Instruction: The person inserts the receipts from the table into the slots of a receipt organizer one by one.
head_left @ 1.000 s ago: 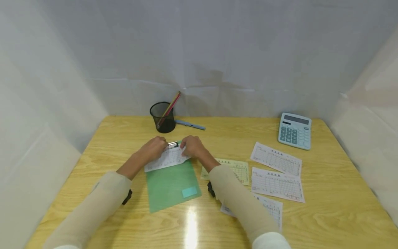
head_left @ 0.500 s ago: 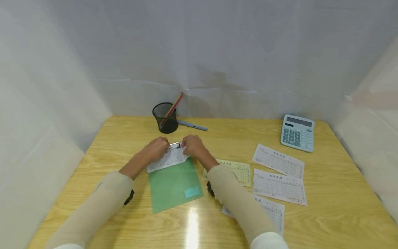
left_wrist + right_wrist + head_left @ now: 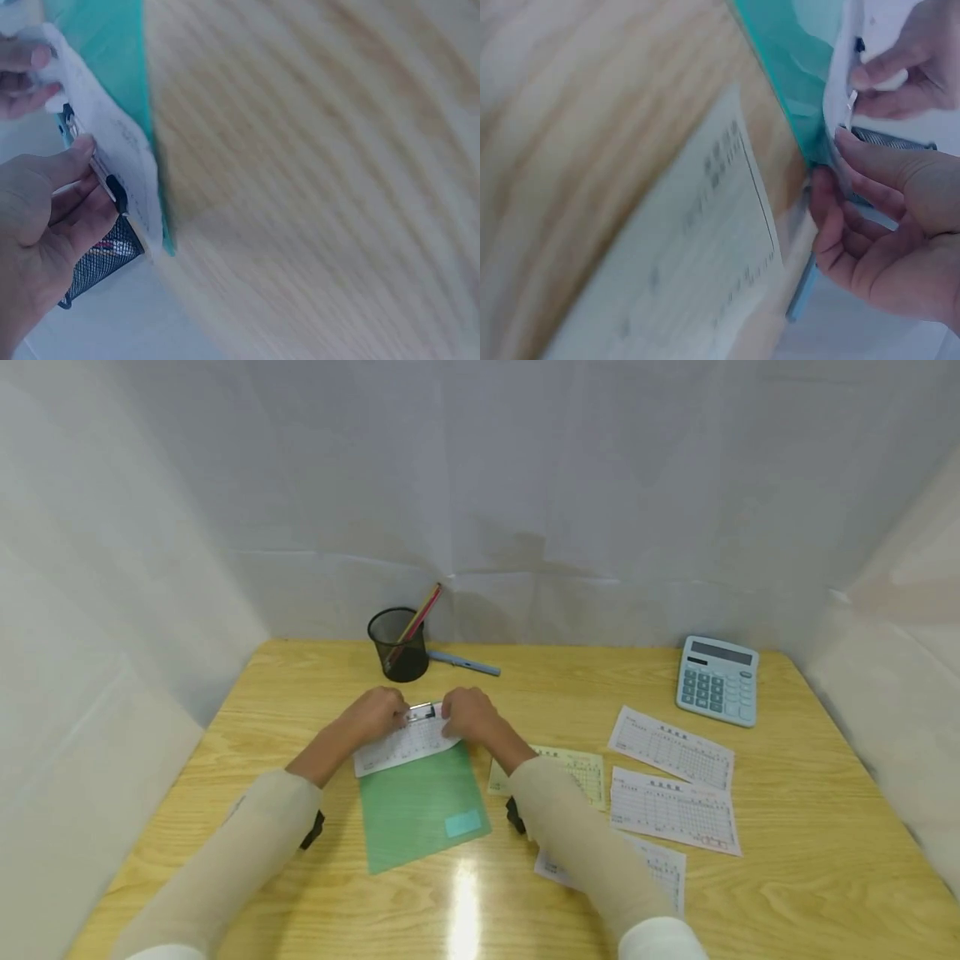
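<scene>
A translucent green clipboard point(image 3: 420, 810) with a light-blue label point(image 3: 462, 823) lies at a slant on the table. Across its top is a white printed form point(image 3: 393, 750), with a metal clip point(image 3: 421, 712) at the form's upper edge. My left hand point(image 3: 372, 717) pinches the clip; in the left wrist view its thumb is on top, the other fingers behind. My right hand point(image 3: 471, 717) holds the right end of the form at the board's top corner. In the right wrist view the thumb point(image 3: 862, 154) presses the form's edge, with the fingers curled underneath.
Behind the hands stand a black mesh pen cup point(image 3: 399, 647) with pencils and a blue pen point(image 3: 463, 662). A yellow form point(image 3: 585, 772) lies partly under my right forearm. White forms point(image 3: 671, 806) spread farther right, below a light-blue calculator point(image 3: 717, 681).
The head view has shifted slightly. My right hand has moved a little to the right along the form's edge; my left hand has stayed at the clip.
</scene>
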{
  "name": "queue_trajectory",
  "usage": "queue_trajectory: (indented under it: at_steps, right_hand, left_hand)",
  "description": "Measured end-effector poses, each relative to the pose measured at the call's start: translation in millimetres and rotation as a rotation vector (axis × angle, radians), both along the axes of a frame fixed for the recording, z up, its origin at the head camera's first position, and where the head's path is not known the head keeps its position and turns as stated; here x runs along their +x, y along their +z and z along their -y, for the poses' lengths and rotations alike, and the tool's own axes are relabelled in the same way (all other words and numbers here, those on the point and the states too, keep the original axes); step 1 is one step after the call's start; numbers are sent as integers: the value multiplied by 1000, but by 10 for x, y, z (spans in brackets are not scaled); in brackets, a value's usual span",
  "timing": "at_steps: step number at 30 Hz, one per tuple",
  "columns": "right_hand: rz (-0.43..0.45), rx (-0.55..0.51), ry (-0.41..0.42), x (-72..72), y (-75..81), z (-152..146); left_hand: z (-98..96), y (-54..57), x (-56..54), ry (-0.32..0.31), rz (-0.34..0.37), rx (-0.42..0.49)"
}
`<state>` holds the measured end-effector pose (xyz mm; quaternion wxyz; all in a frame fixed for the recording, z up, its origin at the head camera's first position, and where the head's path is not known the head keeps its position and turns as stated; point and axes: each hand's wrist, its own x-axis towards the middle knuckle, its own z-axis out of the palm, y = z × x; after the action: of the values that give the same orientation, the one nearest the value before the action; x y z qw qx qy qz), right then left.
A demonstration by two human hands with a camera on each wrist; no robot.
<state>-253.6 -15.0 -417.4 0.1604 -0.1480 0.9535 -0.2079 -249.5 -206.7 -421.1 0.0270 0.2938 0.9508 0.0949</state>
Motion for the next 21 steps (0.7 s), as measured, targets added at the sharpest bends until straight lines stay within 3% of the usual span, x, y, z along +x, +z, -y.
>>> queue_trajectory:
  at_steps: [12, 21]
  right_hand:
    - [-38, -152, 5, 93, 67, -654]
    - [-65, -237, 55, 251, 90, -1166]
  left_hand:
    - [89, 35, -86, -45, -14, 1]
    - [78, 56, -68, -3, 11, -3]
